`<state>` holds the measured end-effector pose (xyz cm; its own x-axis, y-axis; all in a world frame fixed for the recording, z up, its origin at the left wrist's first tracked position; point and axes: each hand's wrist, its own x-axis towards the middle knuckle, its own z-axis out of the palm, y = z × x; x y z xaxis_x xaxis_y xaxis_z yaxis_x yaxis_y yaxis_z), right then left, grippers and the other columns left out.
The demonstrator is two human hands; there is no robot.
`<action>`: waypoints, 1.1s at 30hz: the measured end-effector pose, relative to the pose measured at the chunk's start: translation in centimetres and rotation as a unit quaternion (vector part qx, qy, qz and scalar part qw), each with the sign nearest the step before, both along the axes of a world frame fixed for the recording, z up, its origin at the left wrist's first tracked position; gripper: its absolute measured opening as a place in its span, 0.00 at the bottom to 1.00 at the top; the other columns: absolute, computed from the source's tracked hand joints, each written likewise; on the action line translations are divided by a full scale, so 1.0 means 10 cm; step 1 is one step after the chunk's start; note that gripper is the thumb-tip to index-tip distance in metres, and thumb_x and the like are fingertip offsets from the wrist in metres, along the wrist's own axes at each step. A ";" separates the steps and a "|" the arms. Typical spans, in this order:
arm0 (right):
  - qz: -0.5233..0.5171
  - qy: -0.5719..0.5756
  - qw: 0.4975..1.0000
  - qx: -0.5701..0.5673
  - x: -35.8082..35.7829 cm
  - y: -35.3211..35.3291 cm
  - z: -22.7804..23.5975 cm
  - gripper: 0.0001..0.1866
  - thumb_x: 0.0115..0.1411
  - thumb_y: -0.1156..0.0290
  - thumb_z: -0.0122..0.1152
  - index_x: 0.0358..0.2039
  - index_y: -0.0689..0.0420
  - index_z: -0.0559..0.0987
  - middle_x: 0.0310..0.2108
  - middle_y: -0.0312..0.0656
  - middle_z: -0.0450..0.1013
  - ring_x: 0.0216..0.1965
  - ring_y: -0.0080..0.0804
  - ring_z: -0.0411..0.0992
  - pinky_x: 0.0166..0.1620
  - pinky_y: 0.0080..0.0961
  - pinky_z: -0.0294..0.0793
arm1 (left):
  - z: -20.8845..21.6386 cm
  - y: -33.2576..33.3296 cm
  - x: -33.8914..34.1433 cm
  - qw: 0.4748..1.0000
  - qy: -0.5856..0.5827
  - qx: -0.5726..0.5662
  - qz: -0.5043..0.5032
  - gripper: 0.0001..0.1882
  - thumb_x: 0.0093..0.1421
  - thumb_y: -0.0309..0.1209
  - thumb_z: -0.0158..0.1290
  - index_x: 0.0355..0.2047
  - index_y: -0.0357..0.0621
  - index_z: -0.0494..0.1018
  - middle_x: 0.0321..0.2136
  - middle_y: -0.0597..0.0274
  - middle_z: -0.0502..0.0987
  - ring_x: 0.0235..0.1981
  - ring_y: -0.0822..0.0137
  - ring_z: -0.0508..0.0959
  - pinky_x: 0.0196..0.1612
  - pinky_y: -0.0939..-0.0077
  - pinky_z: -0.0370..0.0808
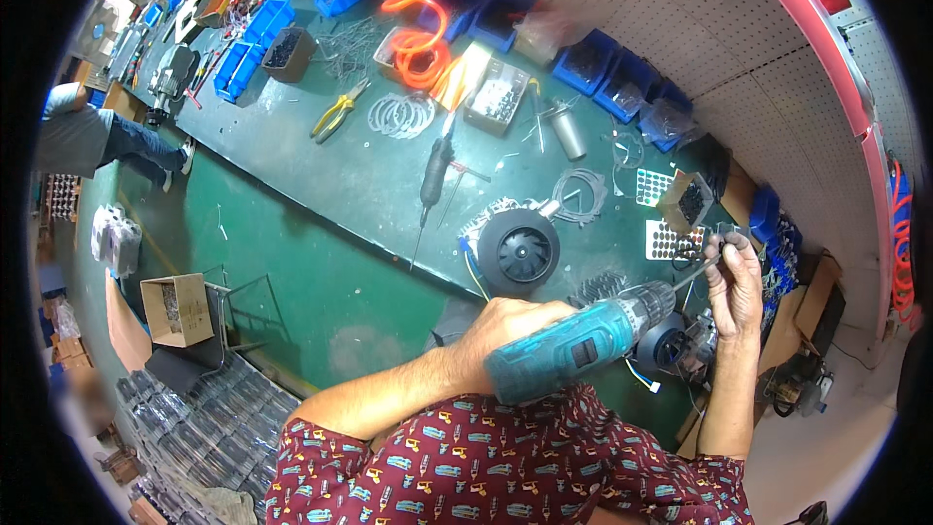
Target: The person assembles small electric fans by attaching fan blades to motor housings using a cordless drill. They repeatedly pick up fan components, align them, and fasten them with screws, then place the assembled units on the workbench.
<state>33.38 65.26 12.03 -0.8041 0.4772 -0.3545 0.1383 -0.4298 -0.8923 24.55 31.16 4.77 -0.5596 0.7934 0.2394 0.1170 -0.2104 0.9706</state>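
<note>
My left hand [510,331] is wrapped round a teal and black cordless drill [578,345], which lies across in front of my chest and points right. Its long bit [695,274] reaches to my right hand [736,287]. There the fingers are pinched together at the bit's tip; whatever small piece they hold is hidden. Below the drill's front end is a small motor unit with a dark round fan [663,345] and a loose wire plug. Beyond the drill, a larger motor with a black fan wheel [518,248] rests on the green table.
On the green table [321,170] lie yellow-handled pliers [337,115], white rings [401,117] and a hanging screwdriver [435,173] below an orange coiled hose [421,53]. Blue bins [585,60] line the back. A box of screws [685,199] stands near my right hand. Another person [97,136] is far left.
</note>
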 end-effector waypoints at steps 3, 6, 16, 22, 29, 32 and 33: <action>-0.037 0.012 0.999 0.004 0.03 -0.03 0.04 0.09 0.63 0.80 0.58 0.44 0.63 0.76 0.42 0.51 0.78 0.42 0.35 0.80 0.43 0.25 0.86 | 0.00 -0.09 0.01 1.000 -0.004 0.016 0.016 0.23 0.51 0.32 0.63 0.47 0.40 0.74 0.33 0.53 0.82 0.34 0.52 0.83 0.37 0.64 0.80; -0.046 -0.009 0.999 0.012 0.04 -0.20 0.10 0.09 0.63 0.80 0.58 0.44 0.63 0.76 0.40 0.50 0.78 0.42 0.35 0.80 0.42 0.26 0.87 | -0.03 -0.20 0.01 1.000 -0.011 0.012 0.013 0.23 0.51 0.32 0.63 0.47 0.40 0.74 0.35 0.53 0.82 0.35 0.52 0.83 0.38 0.65 0.79; -0.005 -0.026 0.999 0.045 0.11 -0.47 0.28 0.12 0.64 0.75 0.60 0.46 0.67 0.75 0.40 0.49 0.77 0.38 0.32 0.80 0.43 0.26 0.84 | -0.03 -0.43 -0.04 0.999 -0.006 -0.030 -0.034 0.19 0.49 0.23 0.64 0.43 0.34 0.76 0.33 0.59 0.81 0.31 0.69 0.82 0.37 0.77 0.78; 0.037 0.025 0.999 -0.031 0.40 -0.33 0.21 0.08 0.66 0.75 0.57 0.42 0.67 0.76 0.38 0.52 0.78 0.35 0.35 0.81 0.40 0.25 0.86 | 0.32 -0.26 -0.07 0.977 0.214 -0.020 -0.012 0.16 0.46 0.24 0.67 0.36 0.44 0.78 0.27 0.63 0.80 0.25 0.64 0.80 0.32 0.74 0.77; -0.010 0.099 0.992 -0.080 0.61 -0.09 0.08 0.10 0.67 0.75 0.56 0.45 0.66 0.74 0.41 0.52 0.78 0.41 0.38 0.81 0.45 0.31 0.85 | 0.20 -0.31 0.18 0.989 -0.031 -0.134 -0.054 0.21 0.57 0.25 0.63 0.51 0.44 0.76 0.44 0.60 0.80 0.45 0.62 0.79 0.50 0.66 0.74; 0.020 0.120 0.990 -0.071 0.60 -0.01 0.11 0.10 0.66 0.75 0.56 0.45 0.67 0.74 0.41 0.51 0.78 0.41 0.39 0.80 0.46 0.30 0.85 | 0.23 -0.23 0.17 0.984 -0.097 -0.137 -0.055 0.21 0.58 0.23 0.61 0.52 0.43 0.75 0.44 0.61 0.79 0.45 0.63 0.78 0.50 0.66 0.73; 0.019 0.117 0.991 -0.064 0.61 0.05 0.11 0.10 0.66 0.75 0.57 0.45 0.67 0.75 0.41 0.51 0.78 0.40 0.39 0.80 0.45 0.30 0.85 | 0.28 -0.17 0.16 0.985 -0.081 -0.139 -0.059 0.21 0.58 0.23 0.61 0.52 0.43 0.75 0.44 0.61 0.79 0.45 0.63 0.77 0.51 0.67 0.72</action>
<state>39.48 65.81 13.13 -0.8877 0.4082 -0.2129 -0.0472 -0.5407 -0.8399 26.19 29.50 7.53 -0.4720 0.8779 -0.0806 -0.0530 0.0630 0.9966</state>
